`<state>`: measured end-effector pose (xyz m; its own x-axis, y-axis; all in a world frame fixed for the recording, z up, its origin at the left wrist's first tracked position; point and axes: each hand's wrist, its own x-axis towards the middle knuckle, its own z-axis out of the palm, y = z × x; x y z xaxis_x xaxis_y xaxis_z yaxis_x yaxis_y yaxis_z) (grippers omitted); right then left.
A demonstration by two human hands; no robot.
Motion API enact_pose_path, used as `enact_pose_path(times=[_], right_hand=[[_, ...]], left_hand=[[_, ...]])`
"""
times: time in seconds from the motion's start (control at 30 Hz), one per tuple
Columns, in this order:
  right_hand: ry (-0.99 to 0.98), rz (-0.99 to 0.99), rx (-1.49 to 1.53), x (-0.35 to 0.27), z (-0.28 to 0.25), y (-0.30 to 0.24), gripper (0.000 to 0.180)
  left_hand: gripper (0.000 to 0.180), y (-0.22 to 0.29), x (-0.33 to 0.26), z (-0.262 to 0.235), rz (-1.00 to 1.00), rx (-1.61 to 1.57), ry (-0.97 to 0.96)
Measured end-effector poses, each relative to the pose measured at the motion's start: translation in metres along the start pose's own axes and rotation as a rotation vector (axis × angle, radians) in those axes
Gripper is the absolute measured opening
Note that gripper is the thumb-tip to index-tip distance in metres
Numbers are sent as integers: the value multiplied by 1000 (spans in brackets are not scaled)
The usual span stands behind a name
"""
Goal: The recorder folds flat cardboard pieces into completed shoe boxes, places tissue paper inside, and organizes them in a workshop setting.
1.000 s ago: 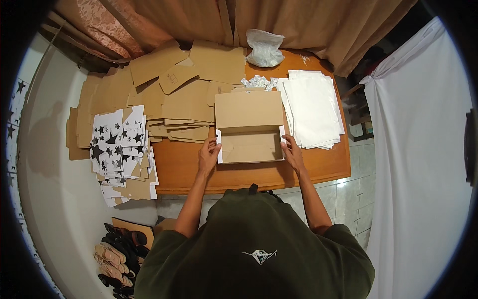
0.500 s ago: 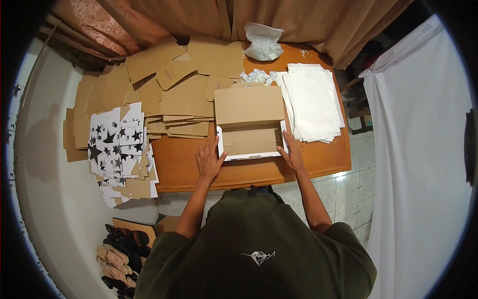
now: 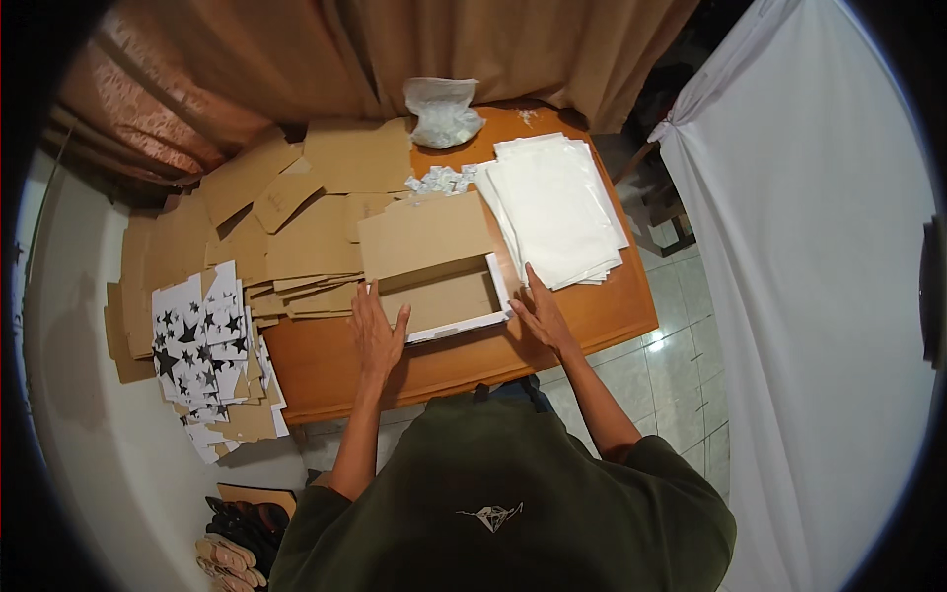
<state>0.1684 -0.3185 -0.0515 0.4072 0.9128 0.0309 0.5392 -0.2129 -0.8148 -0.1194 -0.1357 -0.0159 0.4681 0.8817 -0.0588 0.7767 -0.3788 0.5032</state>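
A shoebox-style cardboard box (image 3: 434, 304), brown inside with white outer walls, lies on the table in front of me. Its brown lid (image 3: 426, 237) is raised at the far side, and the part of the inside that shows holds nothing. Flat against the left end of the box, my left hand (image 3: 378, 333) has its fingers stretched out and hides that corner. Beside the right end is my right hand (image 3: 543, 316), fingers apart and thumb near the box's front right corner. Neither hand grasps anything.
Flattened brown cardboard pieces (image 3: 311, 240) cover the wooden table's (image 3: 326, 370) left side, with white star-printed pieces (image 3: 200, 340) nearer me. White paper sheets (image 3: 557, 212) are stacked at right. Small white packets (image 3: 441, 180) lie behind the box, near a clear plastic bag (image 3: 442, 113).
The whole view has tilted and shifted, moving the table leftward in it. My left hand has slid farther along the box's left end; my right hand's fingers have come off the right wall and spread.
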Motion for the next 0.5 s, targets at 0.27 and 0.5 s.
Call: enact_pose_path(times=[0.27, 0.5], right_hand=[[107, 87, -90, 13, -102, 71, 75], [-26, 50, -247, 44, -152, 142, 66]], left_hand=[[66, 177, 33, 63, 293, -318, 90], [50, 243, 61, 157, 349, -198, -226]])
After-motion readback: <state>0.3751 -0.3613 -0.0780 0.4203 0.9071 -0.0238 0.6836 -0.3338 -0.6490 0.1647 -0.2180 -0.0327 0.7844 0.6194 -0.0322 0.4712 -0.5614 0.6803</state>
